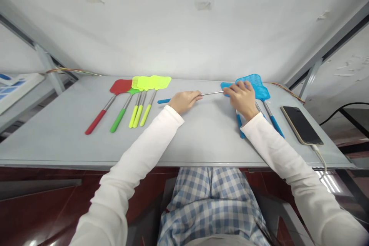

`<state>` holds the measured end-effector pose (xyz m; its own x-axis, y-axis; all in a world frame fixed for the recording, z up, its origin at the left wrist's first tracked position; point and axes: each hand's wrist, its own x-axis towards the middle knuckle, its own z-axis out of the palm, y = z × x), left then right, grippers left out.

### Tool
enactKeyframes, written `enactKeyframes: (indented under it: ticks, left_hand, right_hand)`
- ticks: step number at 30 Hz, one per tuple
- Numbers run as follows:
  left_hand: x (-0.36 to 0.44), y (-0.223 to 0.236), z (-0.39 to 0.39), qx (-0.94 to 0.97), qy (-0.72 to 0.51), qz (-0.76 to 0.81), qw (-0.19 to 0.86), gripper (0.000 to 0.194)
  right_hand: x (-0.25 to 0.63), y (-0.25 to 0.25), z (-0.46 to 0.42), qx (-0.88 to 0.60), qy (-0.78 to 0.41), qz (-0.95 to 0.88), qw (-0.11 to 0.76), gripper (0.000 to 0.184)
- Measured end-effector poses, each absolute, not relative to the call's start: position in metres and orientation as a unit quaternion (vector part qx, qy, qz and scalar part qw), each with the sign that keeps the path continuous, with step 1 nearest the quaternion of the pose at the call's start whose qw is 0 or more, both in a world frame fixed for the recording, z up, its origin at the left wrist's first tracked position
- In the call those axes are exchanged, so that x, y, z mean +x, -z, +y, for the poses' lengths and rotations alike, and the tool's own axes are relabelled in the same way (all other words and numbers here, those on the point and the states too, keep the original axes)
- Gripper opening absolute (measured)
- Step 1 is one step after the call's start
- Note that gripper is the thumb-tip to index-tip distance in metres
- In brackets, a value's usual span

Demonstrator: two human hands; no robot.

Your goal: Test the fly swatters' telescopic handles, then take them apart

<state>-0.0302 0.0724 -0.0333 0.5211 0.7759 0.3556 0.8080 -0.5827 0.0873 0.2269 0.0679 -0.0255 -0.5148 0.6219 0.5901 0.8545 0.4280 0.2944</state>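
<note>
A blue fly swatter (212, 93) with a thin metal rod is stretched sideways between my two hands. My left hand (184, 101) is closed round it near the handle, whose blue end pokes out to the left. The fingers of my right hand (241, 98) pinch the rod's other end, beside a blue mesh head that they partly cover. Under and behind the right hand lie other blue fly swatters (273, 118), their heads overlapping. My right forearm and hand hide part of them.
Left on the grey table (201, 134) lie a red fly swatter (99, 117), a green one (118, 118) and three yellow ones (147, 109) with overlapping heads. A phone (302, 125) with a white cable lies at the right. A white wall rises behind the table.
</note>
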Motion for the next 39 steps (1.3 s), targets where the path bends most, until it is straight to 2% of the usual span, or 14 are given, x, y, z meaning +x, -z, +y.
enactKeyframes:
  ticks: [6, 16, 20, 25, 30, 39]
  left_hand:
    - [-0.056, 0.031, 0.077, -0.868, 0.165, -0.465, 0.053, 0.038]
    - [-0.015, 0.039, 0.050, -0.860, 0.195, -0.464, 0.086, 0.029]
    - [-0.014, 0.037, 0.050, -0.866, 0.162, -0.465, 0.080, 0.034]
    - [-0.017, 0.035, 0.060, -0.859, 0.116, -0.490, 0.091, 0.041]
    - [-0.016, 0.034, 0.064, -0.847, 0.144, -0.502, 0.100, 0.046]
    - [-0.039, 0.030, 0.070, -0.834, 0.134, -0.527, 0.097, 0.036]
  right_hand:
    - [0.239, 0.024, 0.073, -0.461, 0.286, -0.816, 0.201, 0.030]
    - [0.191, 0.028, 0.042, -0.426, 0.221, -0.869, 0.124, 0.037]
    - [0.187, 0.026, 0.036, -0.449, 0.195, -0.867, 0.091, 0.043]
    - [0.185, 0.017, 0.033, -0.490, 0.165, -0.855, 0.046, 0.039]
    - [0.188, 0.013, 0.033, -0.501, 0.176, -0.845, 0.061, 0.039]
    - [0.198, 0.012, 0.036, -0.511, 0.195, -0.833, 0.085, 0.034]
